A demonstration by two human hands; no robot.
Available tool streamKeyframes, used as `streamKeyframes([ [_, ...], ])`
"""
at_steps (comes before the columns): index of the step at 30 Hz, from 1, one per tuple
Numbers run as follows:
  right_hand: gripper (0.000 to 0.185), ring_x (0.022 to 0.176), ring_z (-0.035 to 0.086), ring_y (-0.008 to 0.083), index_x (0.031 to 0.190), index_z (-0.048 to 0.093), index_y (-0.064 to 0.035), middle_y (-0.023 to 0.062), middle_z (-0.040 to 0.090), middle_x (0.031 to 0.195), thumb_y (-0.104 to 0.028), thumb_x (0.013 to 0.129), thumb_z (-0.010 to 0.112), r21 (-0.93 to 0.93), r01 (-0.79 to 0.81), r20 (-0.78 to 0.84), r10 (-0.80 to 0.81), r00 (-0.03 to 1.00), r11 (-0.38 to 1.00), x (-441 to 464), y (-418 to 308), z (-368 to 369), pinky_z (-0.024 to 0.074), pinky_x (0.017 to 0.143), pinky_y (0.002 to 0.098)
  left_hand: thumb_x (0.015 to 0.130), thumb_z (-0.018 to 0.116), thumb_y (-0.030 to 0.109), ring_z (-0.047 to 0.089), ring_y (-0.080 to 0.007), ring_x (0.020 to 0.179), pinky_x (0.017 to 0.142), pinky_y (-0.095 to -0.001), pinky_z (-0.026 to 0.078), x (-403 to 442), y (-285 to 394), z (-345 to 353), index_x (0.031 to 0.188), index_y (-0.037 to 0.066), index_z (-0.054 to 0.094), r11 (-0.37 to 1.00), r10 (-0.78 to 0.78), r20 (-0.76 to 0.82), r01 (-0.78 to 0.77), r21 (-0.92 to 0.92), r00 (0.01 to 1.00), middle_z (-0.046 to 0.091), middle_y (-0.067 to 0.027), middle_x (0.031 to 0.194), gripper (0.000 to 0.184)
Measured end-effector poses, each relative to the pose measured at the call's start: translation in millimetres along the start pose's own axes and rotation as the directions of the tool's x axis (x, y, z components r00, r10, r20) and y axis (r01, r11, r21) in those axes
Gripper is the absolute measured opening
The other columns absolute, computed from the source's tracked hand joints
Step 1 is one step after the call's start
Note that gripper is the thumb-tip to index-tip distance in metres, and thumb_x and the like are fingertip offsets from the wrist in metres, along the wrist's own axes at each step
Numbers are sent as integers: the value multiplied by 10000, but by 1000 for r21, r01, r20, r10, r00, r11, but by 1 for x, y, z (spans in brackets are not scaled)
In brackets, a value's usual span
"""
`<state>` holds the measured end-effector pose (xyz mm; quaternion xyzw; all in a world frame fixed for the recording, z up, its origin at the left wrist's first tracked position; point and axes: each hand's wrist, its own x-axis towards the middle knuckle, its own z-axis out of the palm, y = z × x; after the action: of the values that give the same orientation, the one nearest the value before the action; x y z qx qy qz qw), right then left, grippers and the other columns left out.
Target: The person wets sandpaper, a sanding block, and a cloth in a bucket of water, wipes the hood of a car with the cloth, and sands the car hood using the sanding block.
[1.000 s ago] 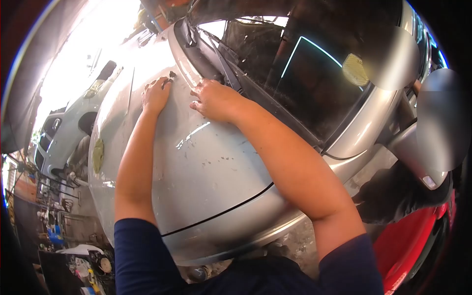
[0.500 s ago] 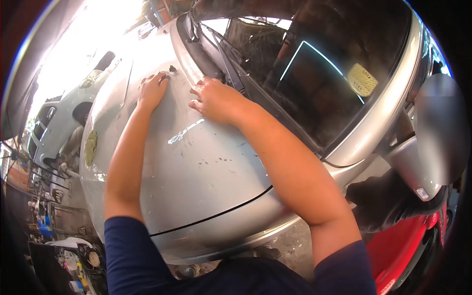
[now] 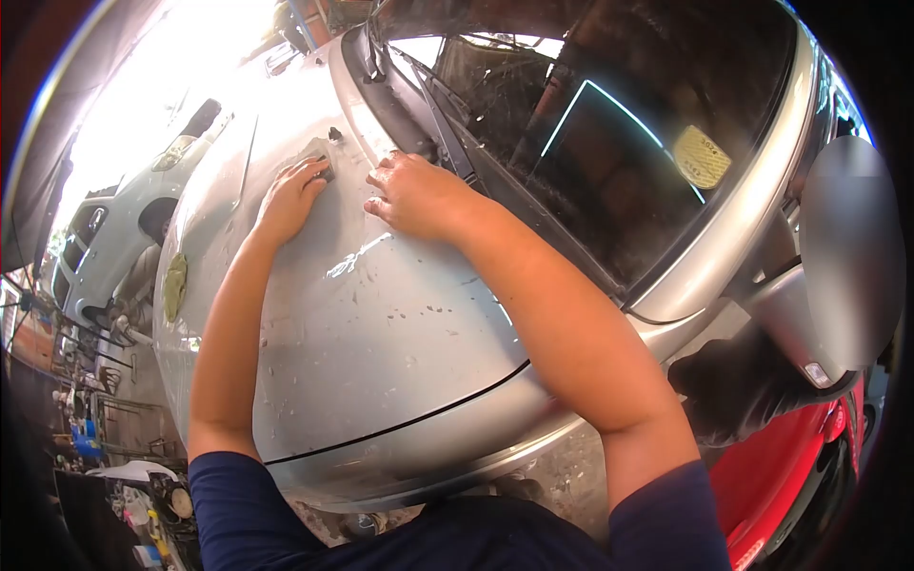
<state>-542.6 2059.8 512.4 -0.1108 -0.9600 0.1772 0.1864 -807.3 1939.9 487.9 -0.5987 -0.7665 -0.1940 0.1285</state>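
The silver car hood (image 3: 381, 333) spreads out below me, with chips, dark specks and wet-looking bright streaks on it. My left hand (image 3: 288, 202) presses on the hood, fingers bent over a small dark grey piece (image 3: 327, 171) that looks like sandpaper; most of it is hidden under the fingers. Just beyond those fingertips is a small black spot (image 3: 334, 135) on the paint. My right hand (image 3: 414, 195) rests on the hood near its windshield edge, fingers slightly apart, with nothing visible in it.
The windshield (image 3: 609, 124) with a yellow paper (image 3: 703, 157) and a wiper (image 3: 443, 124) lie to the right. A greenish cloth (image 3: 175, 287) sits at the hood's left. A person in dark clothing (image 3: 733, 390) is beside the mirror (image 3: 804, 324), near a red car (image 3: 785, 476).
My left hand has drawn back slightly toward me and turned, showing more of the grey piece under its fingers. The right hand stays nearly in place.
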Motion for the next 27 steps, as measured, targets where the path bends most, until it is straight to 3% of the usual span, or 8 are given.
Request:
streamKeyframes([
  [6,461,1298,511,333,1313,616,-36,173,548,1382,-356,985,583,35,-56,4,56,998,998,-2,-2,-4,439,1077,431,973,558,275,512,-319,1304,1103,-408,383,64,-28,7,1307,137,647,962,-191,124,211,-173,974,606,-139,1370,372],
  [12,458,1293,515,334,1308,615,-32,172,543,1384,-357,987,581,34,-11,-11,12,1000,999,-1,0,2,435,1080,430,957,573,307,559,-341,1227,1080,-417,400,-4,33,-14,1294,129,649,999,-52,17,52,10,998,648,-127,1292,389],
  [15,457,1304,504,333,1306,614,-30,176,544,1383,-356,987,580,32,-44,29,43,999,999,-5,-6,-6,431,1082,431,948,574,344,567,-343,1220,1070,-422,411,7,11,-8,1281,140,659,998,-63,3,63,-4,998,654,-117,1283,400],
  [17,457,1310,498,331,1304,615,-30,178,543,1385,-357,986,581,26,-40,32,39,999,999,-1,-4,-6,431,1081,431,943,574,358,567,-342,1217,1067,-422,412,46,-12,10,1267,147,669,988,-151,-20,151,-19,988,652,-120,1281,398],
  [21,475,1307,492,343,1297,609,-6,194,541,1382,-367,989,570,27,0,-7,0,1000,1000,1,5,1,417,1089,426,937,570,375,570,-341,1215,1064,-413,413,50,7,6,1242,162,681,945,-324,9,324,-38,946,657,-132,1260,389],
  [24,492,1307,486,354,1300,602,14,212,544,1379,-370,995,561,1,54,5,-54,999,999,6,7,7,401,1101,426,931,601,343,554,-343,1229,1052,-460,415,-15,45,-16,1206,182,688,991,-132,15,132,3,991,659,-127,1237,331],
  [26,499,1313,478,359,1304,597,25,225,546,1376,-367,998,559,-39,86,29,-85,996,996,10,10,12,389,1110,425,926,622,326,554,-342,1209,1038,-473,418,-64,61,-13,1190,175,692,996,44,-143,-32,85,989,659,-120,1226,312],
  [27,500,1315,476,358,1306,596,26,226,547,1377,-365,998,559,-37,86,8,-86,996,996,11,9,10,388,1111,423,926,624,328,554,-343,1204,1039,-467,418,-70,68,-19,1191,174,693,998,30,-131,-23,53,991,660,-121,1224,314],
])
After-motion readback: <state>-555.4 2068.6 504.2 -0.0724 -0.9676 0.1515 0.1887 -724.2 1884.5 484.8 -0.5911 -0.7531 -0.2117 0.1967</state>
